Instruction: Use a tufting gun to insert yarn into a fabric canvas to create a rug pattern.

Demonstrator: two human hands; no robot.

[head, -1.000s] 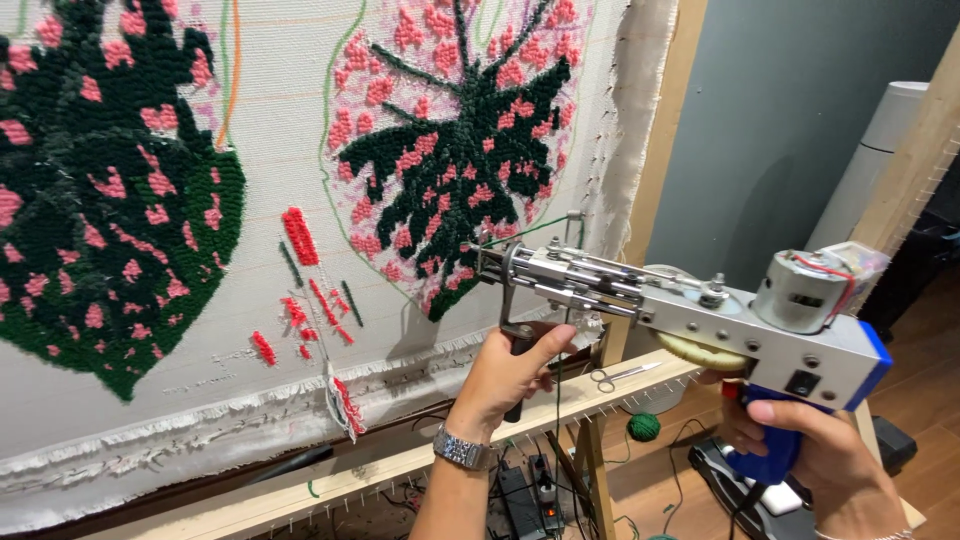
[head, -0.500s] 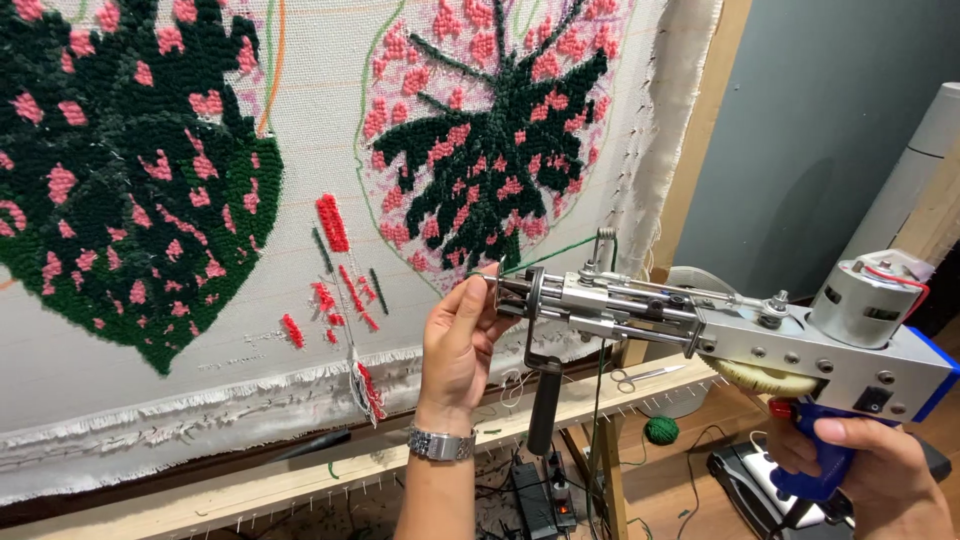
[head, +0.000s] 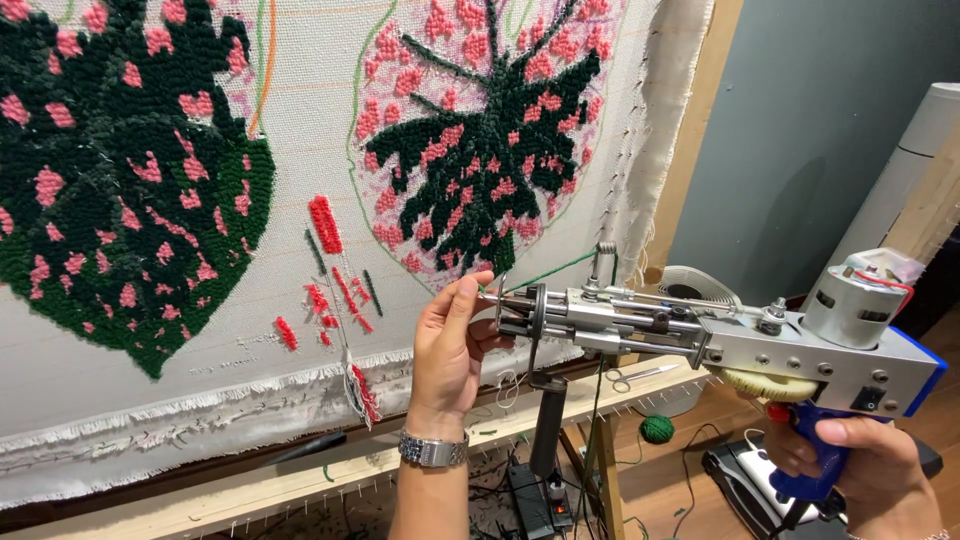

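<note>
Tufting gun (head: 700, 335): metal-bodied tool with a silver motor at the rear, a blue grip underneath and a black front handle hanging below the barrel; held roughly level in front of the stretched cloth, its needle end pointing left. Right hand (head: 865, 470): closed around the blue grip at the lower right of the view, bearing the tool's weight. Left hand (head: 450, 345): raised at the needle end, thumb and fingertips pinched together at the tip where a thin green yarn (head: 545, 270) runs in; whether the fingers hold the yarn itself or only the metal tip is hard to tell at this size. A metal wristwatch (head: 432, 450) sits on the left wrist. Backing cloth (head: 300, 110): pale woven fabric stretched on a wooden frame (head: 690, 150), frayed along its lower edge. On it, two tufted leaf motifs in dark green with pink patches: one large leaf (head: 110, 180) at the left, one paler-bordered leaf (head: 490, 140) at centre, just above the gun's tip. Between them, short red test strokes (head: 325, 225) and a few dark ones. Below the frame's lower rail: a small ball of green yarn (head: 657, 429) on the floor, a pair of scissors (head: 635, 376) resting on the rail, and cables beneath.
</note>
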